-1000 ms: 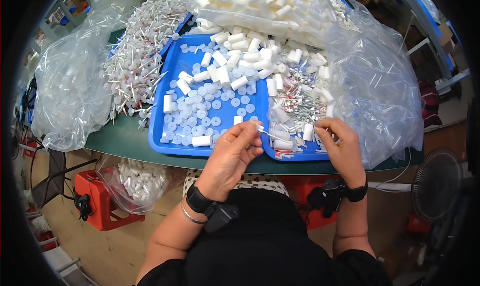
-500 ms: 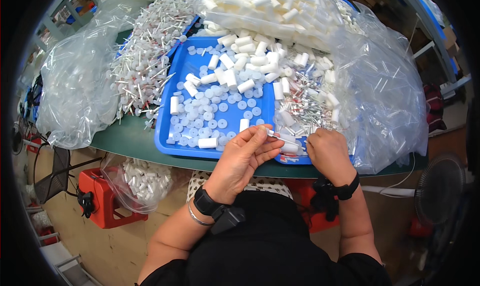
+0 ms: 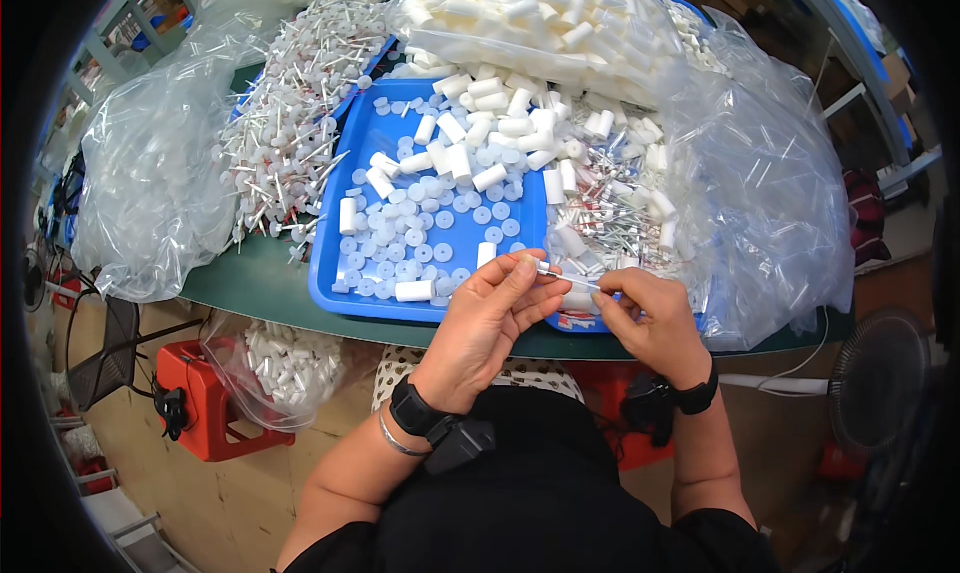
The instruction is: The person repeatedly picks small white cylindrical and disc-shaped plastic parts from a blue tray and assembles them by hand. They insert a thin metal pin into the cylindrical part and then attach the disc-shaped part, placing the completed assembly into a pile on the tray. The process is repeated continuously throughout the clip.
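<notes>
Between the left hand (image 3: pixel 500 301) and the right hand (image 3: pixel 655 318), a slim white rod (image 3: pixel 568 277) is held over the near edge of the desk (image 3: pixel 240 293). One end of the rod is pinched between thumb and forefinger of the left hand, whose other fingers are loosely curled. By the right hand, thumb and forefinger are brought narrowly together at the opposite end; whether the rod is gripped there or only touched cannot be told. Beyond the left hand and to its left, a blue tray (image 3: pixel 380 308) is strewn with translucent discs (image 3: pixel 420 248) and white cylinders (image 3: pixel 458 161). Ahead of the right hand, slightly to its left, a mixed heap of pins (image 3: pixel 612 218) and cylinders is spread. Farther left of the left hand, disc-headed pins (image 3: pixel 280 143) are piled high. To the right of the right hand, the desk is covered by a crumpled clear bag (image 3: pixel 765 203). Far beyond both hands, cream cylinders are contained in a bulging plastic bag (image 3: pixel 530 23).
</notes>
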Demonstrator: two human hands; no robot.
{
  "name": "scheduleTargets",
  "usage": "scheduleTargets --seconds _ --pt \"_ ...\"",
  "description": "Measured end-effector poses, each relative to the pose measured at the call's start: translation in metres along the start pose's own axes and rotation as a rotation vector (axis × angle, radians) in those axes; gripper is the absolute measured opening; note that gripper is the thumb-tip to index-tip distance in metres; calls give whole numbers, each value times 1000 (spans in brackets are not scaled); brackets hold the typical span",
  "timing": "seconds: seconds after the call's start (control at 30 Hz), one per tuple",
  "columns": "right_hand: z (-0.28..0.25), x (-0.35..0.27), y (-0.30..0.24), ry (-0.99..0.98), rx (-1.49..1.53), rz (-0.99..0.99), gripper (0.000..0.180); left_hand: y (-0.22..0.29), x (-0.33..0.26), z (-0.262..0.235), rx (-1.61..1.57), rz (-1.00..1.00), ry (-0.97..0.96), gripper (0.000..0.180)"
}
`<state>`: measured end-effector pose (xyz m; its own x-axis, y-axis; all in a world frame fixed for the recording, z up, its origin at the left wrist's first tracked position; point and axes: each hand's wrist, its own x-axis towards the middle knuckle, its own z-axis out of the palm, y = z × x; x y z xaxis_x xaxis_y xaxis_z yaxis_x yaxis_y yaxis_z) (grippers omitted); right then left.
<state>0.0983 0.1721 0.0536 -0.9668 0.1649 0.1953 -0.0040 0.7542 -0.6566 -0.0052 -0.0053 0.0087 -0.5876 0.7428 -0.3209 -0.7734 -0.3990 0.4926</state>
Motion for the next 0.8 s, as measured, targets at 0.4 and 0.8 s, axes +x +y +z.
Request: scheduleTargets --seconds 0.4,0.8 --pt "1 -1 2 64 3 -95 9 -1 0 -2 22 20 37 29" --pt "12 3 -4 -123 518 289 10 -11 -5 1 136 -39 -70 35"
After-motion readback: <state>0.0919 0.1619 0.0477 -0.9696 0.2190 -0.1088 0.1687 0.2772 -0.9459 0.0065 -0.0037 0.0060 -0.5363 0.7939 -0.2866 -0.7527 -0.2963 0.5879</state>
